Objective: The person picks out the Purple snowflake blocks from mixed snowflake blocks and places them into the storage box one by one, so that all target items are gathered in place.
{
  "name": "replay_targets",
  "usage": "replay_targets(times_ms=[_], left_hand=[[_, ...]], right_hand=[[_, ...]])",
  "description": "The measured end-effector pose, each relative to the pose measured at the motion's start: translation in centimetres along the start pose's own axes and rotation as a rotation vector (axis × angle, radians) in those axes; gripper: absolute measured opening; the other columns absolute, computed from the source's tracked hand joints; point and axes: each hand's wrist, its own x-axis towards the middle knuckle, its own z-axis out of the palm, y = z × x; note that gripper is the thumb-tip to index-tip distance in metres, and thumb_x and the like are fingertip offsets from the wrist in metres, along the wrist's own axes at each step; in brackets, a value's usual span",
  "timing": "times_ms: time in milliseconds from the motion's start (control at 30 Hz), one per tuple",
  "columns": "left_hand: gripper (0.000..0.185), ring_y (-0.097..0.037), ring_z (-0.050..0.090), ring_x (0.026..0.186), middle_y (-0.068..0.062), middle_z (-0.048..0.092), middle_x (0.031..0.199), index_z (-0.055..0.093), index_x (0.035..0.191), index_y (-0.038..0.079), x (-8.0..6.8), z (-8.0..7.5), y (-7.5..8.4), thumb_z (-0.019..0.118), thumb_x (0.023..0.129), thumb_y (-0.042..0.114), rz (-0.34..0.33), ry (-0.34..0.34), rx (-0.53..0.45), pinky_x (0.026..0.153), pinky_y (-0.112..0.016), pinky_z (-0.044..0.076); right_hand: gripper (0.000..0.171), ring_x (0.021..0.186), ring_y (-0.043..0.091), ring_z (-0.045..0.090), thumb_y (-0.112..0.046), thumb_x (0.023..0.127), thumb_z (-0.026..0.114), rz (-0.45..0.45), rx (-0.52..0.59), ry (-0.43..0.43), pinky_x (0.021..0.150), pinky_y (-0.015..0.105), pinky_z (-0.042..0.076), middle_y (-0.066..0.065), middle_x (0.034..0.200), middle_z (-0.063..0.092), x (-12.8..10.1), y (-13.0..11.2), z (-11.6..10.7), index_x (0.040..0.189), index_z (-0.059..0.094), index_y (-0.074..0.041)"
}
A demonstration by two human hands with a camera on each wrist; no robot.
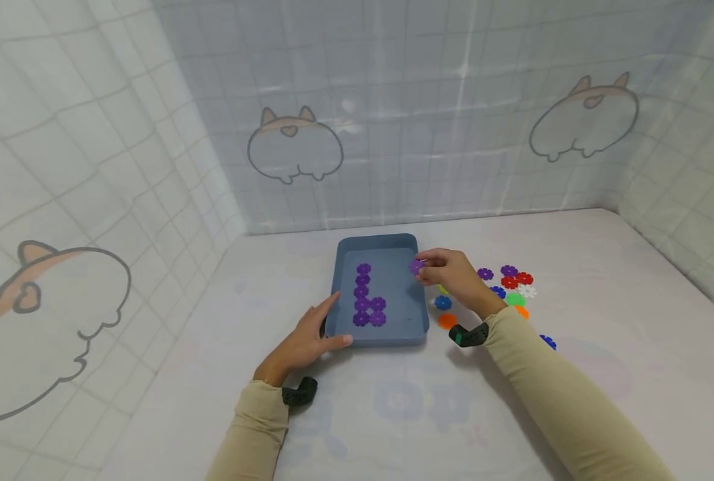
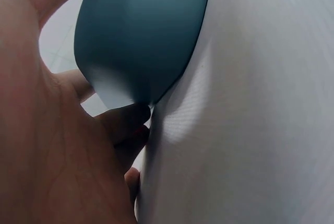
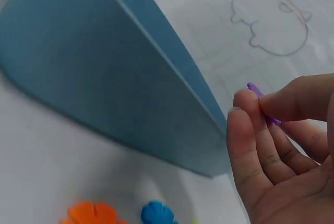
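Note:
Between thumb and fingertips, my right hand (image 1: 453, 275) pinches a purple snowflake disc (image 1: 416, 266) over the right rim of a blue-grey tray (image 1: 403, 304). The right wrist view shows that disc (image 3: 275, 121) edge-on. My left hand (image 1: 304, 341) holds the tray's near left corner, thumb at the front rim and fingers along the left side. Its lower fingers (image 2: 125, 125) curl against the outer wall in the left wrist view. Inside the tray, purple discs (image 1: 361, 292) lie in a column, with two more beside its near end.
Right of the tray lie loose discs: orange (image 1: 447, 321), blue (image 1: 443, 302), green (image 1: 515, 299), red (image 1: 523, 278), white (image 1: 527, 291) and purple (image 1: 509, 270). Some are partly behind my right arm. A tiled-pattern wall covering (image 1: 405, 174) rises behind the table.

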Motion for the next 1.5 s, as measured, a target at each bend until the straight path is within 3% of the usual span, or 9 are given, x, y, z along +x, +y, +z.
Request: replay_targets(times_ms=[233, 400, 700, 1067, 1500], left_hand=[[0.097, -0.041, -0.002, 0.151, -0.006, 0.012, 0.167, 0.010, 0.163, 0.026, -0.2, 0.4, -0.2, 0.066, 0.091, 0.056, -0.016, -0.018, -0.004, 0.118, -0.063, 0.005], [0.097, -0.040, -0.001, 0.151, -0.005, 0.014, 0.167, 0.011, 0.163, 0.027, -0.3, 0.3, 0.1, 0.067, 0.090, 0.057, -0.014, -0.008, -0.008, 0.118, -0.062, 0.005], [0.096, -0.041, 0.000, 0.151, -0.006, 0.014, 0.167, 0.012, 0.163, 0.027, -0.5, 0.4, -0.4, 0.068, 0.090, 0.056, -0.031, -0.001, -0.011, 0.117, -0.063, 0.006], [0.096, -0.042, 0.001, 0.151, -0.007, 0.015, 0.166, 0.012, 0.163, 0.027, -0.1, 0.6, -0.4, 0.067, 0.090, 0.057, -0.037, 0.006, -0.016, 0.117, -0.064, 0.008], [0.097, -0.041, 0.000, 0.151, -0.004, 0.015, 0.166, 0.012, 0.163, 0.028, 0.1, 0.1, -0.4, 0.066, 0.090, 0.059, -0.020, 0.007, 0.013, 0.117, -0.063, 0.007]], right_hand=[[0.037, 0.108, 0.038, 0.067, -0.003, 0.099, 0.060, 0.025, -0.033, -0.048, 0.093, 0.040, 0.054, 0.019, 0.115, 0.065, 0.7, -0.2, 1.0, 0.135, 0.059, 0.001], [0.038, 0.107, 0.039, 0.067, -0.004, 0.098, 0.062, -0.003, -0.067, -0.063, 0.090, 0.035, 0.056, 0.019, 0.113, 0.066, 1.1, -0.6, 1.7, 0.136, 0.058, 0.003], [0.040, 0.104, 0.041, 0.067, 0.000, 0.096, 0.065, 0.002, -0.056, -0.111, 0.093, 0.050, 0.053, 0.022, 0.110, 0.061, 2.1, -0.8, 3.3, 0.135, 0.058, 0.004], [0.034, 0.093, 0.030, 0.071, -0.001, 0.094, 0.064, 0.003, -0.179, -0.114, 0.086, 0.045, 0.057, 0.015, 0.102, 0.067, 2.7, -1.0, 3.7, 0.129, 0.063, 0.001], [0.032, 0.094, 0.032, 0.071, 0.002, 0.094, 0.061, -0.025, -0.290, -0.172, 0.082, 0.041, 0.058, 0.016, 0.110, 0.068, 3.7, -1.5, 4.2, 0.126, 0.064, 0.004]])
